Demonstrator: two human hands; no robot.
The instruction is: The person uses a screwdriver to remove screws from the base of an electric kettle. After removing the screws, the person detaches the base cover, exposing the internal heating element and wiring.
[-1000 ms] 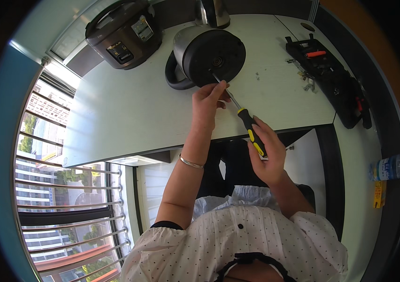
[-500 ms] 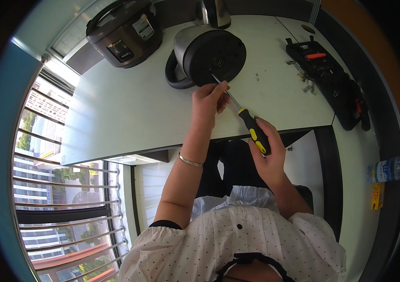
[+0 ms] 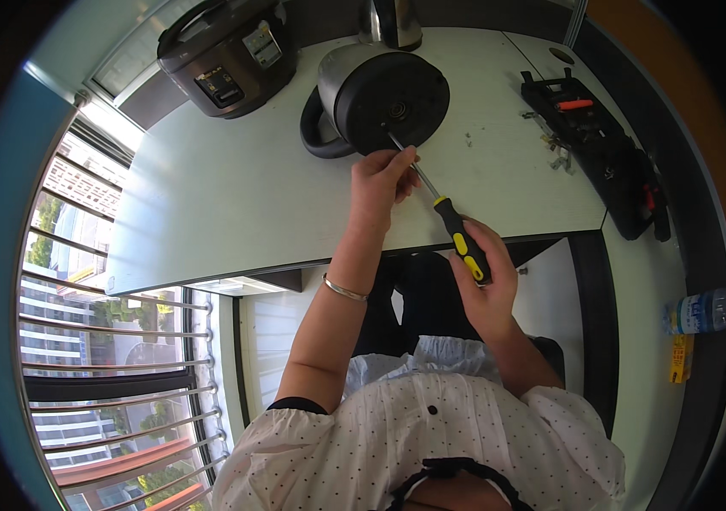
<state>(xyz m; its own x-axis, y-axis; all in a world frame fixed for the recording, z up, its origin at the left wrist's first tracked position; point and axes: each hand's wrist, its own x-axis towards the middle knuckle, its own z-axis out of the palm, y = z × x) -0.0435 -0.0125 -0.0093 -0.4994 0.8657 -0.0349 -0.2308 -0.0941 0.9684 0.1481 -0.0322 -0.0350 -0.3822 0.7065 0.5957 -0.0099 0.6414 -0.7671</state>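
An electric kettle [image 3: 329,72] with a metal body lies on its side on the white table, its round black base [image 3: 418,94] facing me and its black handle at the left. A screwdriver [image 3: 448,223] with a black and yellow grip slants up to that base, its tip at a spot below the centre ring. My right hand [image 3: 489,277] is closed round the grip. My left hand [image 3: 383,177] pinches the shaft close to the tip, just under the kettle's base. Whether a screw sits at the tip is too small to tell.
A rice cooker [image 3: 227,64] stands at the back left, and another metal kettle [image 3: 389,24] behind. Tiny screws [image 3: 469,139] lie right of the base. Further right are a black tool case [image 3: 606,157], loose bits, a plastic bottle [image 3: 702,312] and a yellow box [image 3: 680,358].
The view has shifted very slightly. Both hands, the screwdriver and the kettle keep nearly the same places relative to each other.
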